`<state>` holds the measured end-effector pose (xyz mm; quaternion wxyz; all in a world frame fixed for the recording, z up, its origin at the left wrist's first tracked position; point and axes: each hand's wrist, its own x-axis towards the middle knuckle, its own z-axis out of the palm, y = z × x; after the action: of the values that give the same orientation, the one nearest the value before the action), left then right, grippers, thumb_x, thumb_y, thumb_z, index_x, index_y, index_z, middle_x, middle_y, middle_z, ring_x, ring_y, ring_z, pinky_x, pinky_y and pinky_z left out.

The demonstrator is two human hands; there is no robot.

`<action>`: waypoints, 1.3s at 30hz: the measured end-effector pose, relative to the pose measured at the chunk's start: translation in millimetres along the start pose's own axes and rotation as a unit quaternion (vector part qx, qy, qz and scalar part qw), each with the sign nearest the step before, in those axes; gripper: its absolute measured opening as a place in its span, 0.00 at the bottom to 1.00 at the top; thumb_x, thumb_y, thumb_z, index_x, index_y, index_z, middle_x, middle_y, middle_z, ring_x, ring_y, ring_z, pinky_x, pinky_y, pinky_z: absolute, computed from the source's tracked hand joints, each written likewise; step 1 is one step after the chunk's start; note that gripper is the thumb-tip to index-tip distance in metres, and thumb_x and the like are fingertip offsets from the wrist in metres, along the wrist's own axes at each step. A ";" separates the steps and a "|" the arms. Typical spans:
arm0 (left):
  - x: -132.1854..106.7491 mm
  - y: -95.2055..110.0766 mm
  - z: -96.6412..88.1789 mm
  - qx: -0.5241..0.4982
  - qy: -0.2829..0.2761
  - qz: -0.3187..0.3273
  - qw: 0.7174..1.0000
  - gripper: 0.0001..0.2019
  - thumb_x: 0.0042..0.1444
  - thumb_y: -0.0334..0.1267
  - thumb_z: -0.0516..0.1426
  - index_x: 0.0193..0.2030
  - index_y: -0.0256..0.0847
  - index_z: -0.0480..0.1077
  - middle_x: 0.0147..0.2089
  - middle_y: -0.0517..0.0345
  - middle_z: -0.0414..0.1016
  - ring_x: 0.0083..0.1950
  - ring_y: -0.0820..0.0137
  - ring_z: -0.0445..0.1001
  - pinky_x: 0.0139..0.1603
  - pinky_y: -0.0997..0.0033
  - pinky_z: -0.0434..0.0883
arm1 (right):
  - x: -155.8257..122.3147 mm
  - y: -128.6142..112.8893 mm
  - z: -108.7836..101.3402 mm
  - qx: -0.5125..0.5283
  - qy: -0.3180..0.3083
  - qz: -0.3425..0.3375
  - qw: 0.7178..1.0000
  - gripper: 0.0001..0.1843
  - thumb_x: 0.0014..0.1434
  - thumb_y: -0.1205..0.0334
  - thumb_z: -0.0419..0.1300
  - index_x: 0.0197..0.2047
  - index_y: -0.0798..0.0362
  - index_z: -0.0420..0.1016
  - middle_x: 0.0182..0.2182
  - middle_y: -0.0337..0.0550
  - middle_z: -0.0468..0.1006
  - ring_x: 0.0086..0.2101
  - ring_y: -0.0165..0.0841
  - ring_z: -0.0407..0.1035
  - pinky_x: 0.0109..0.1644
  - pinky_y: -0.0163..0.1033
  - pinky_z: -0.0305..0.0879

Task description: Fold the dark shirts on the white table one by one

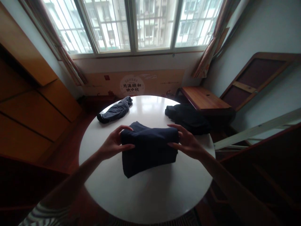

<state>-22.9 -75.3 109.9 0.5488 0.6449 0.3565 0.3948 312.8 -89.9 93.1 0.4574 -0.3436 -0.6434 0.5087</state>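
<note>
A folded dark navy garment (148, 149) lies in the middle of a round white table (145, 194). My left hand (115, 142) pinches its left edge, thumb underneath and fingers over the top. My right hand (187, 141) grips the right edge in the same way. Both hands hold the top fold between them. A rolled dark grey garment (115, 110) lies at the table's far left. A crumpled black garment (188, 117) sits at the far right edge, partly hanging off.
A low wooden side table (203, 98) stands beyond the table at the right. Wooden cabinets (30, 103) line the left wall. A wide barred window (141, 25) and a printed cardboard panel (134, 83) fill the far wall. A framed board (258, 77) leans at right.
</note>
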 end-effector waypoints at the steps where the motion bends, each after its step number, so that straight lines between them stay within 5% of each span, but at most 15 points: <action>1: -8.7 17.6 2.2 -0.001 0.011 0.011 1.000 0.31 0.44 0.33 0.72 0.54 0.45 0.65 0.34 0.65 0.72 0.30 0.77 0.72 0.29 0.82 0.72 | -4.5 -15.0 2.3 -0.001 0.010 -0.018 1.000 0.35 0.52 0.65 0.71 0.62 0.42 0.65 0.40 0.38 0.77 0.38 0.30 0.74 0.41 0.35 0.74; 4: -12.8 55.0 3.7 -0.028 0.047 -0.006 0.998 0.30 0.45 0.34 0.72 0.53 0.46 0.65 0.35 0.65 0.73 0.31 0.74 0.75 0.29 0.80 0.74 | -3.2 -44.5 6.5 0.034 0.049 -0.029 0.998 0.34 0.53 0.64 0.71 0.61 0.39 0.65 0.39 0.37 0.78 0.35 0.31 0.74 0.38 0.35 0.74; 6: 6.9 55.8 0.0 -0.061 0.065 -0.061 0.994 0.31 0.45 0.37 0.72 0.54 0.46 0.64 0.36 0.62 0.75 0.31 0.72 0.77 0.29 0.78 0.75 | 11.9 -40.8 5.0 0.068 0.073 0.002 0.995 0.34 0.54 0.61 0.70 0.62 0.38 0.63 0.38 0.37 0.78 0.34 0.31 0.75 0.37 0.35 0.75; 11: 80.6 -12.9 -16.8 -0.083 0.120 -0.240 0.960 0.38 0.40 0.37 0.75 0.57 0.37 0.65 0.39 0.52 0.77 0.35 0.68 0.79 0.31 0.77 0.74 | 64.2 32.1 -2.9 0.129 0.127 0.196 0.964 0.39 0.47 0.63 0.73 0.60 0.46 0.64 0.33 0.37 0.77 0.30 0.31 0.75 0.30 0.32 0.73; 14: 97.9 -51.4 -23.1 -0.073 0.164 -0.275 0.945 0.45 0.36 0.34 0.76 0.61 0.35 0.61 0.42 0.48 0.77 0.39 0.67 0.79 0.37 0.76 0.74 | 77.2 69.8 -1.4 0.152 0.150 0.247 0.945 0.46 0.41 0.70 0.74 0.62 0.47 0.62 0.34 0.37 0.77 0.32 0.32 0.76 0.32 0.32 0.75; 20: 83.1 -75.1 -34.5 0.011 0.159 -0.213 0.964 0.47 0.36 0.37 0.76 0.62 0.38 0.58 0.50 0.43 0.72 0.43 0.64 0.77 0.44 0.65 0.75 | 69.6 87.1 -5.8 0.122 0.119 0.209 0.963 0.56 0.38 0.64 0.76 0.67 0.44 0.54 0.40 0.40 0.77 0.39 0.37 0.76 0.43 0.41 0.77; 23: 76.7 -71.7 -35.7 0.164 0.167 -0.163 0.958 0.39 0.43 0.41 0.72 0.60 0.37 0.62 0.54 0.40 0.69 0.45 0.62 0.76 0.46 0.58 0.75 | 69.7 78.8 -12.3 -0.059 0.102 0.189 0.975 0.51 0.43 0.54 0.75 0.67 0.48 0.57 0.45 0.47 0.77 0.44 0.43 0.75 0.48 0.49 0.75; 26: 79.0 -59.2 -23.9 0.358 0.163 0.024 0.919 0.23 0.58 0.41 0.62 0.59 0.38 0.65 0.58 0.42 0.66 0.53 0.59 0.73 0.56 0.52 0.72 | 78.3 61.8 -4.9 -0.365 0.139 0.084 0.917 0.41 0.54 0.46 0.68 0.65 0.55 0.64 0.50 0.59 0.75 0.50 0.53 0.71 0.56 0.59 0.67; 29: 87.6 -53.4 -3.1 0.478 0.035 0.160 0.863 0.19 0.66 0.35 0.49 0.62 0.39 0.65 0.65 0.43 0.64 0.67 0.58 0.62 0.68 0.50 0.59 | 90.3 54.1 19.2 -0.514 0.073 -0.045 0.853 0.31 0.68 0.46 0.52 0.66 0.56 0.64 0.57 0.62 0.72 0.57 0.53 0.65 0.63 0.59 0.57; 33: 89.3 -76.7 12.1 0.587 -0.098 0.084 0.799 0.26 0.68 0.40 0.45 0.71 0.33 0.55 0.73 0.39 0.55 0.74 0.54 0.50 0.71 0.41 0.48 | 91.6 80.1 41.0 -0.555 -0.108 -0.086 0.820 0.33 0.71 0.47 0.44 0.72 0.56 0.54 0.68 0.56 0.60 0.67 0.47 0.53 0.70 0.58 0.44; 36: 78.9 -100.8 5.8 0.615 -0.083 0.048 0.783 0.29 0.69 0.44 0.43 0.73 0.34 0.50 0.74 0.39 0.50 0.76 0.54 0.46 0.71 0.39 0.46 | 80.3 105.6 31.7 -0.583 -0.101 -0.043 0.805 0.35 0.71 0.44 0.42 0.73 0.56 0.51 0.71 0.54 0.53 0.69 0.45 0.46 0.71 0.58 0.38; 39: 73.6 -111.4 -8.5 0.601 -0.056 0.044 0.796 0.29 0.70 0.46 0.42 0.74 0.37 0.49 0.75 0.43 0.49 0.76 0.56 0.44 0.71 0.41 0.47 | 74.3 115.2 9.9 -0.594 -0.070 0.012 0.801 0.34 0.71 0.46 0.40 0.73 0.55 0.51 0.72 0.53 0.50 0.70 0.46 0.44 0.71 0.61 0.39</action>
<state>-1.6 9.9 9.2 0.0525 0.8810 0.4619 0.0882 275.1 2.5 -1.5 0.1108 -0.5191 -0.8457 0.0549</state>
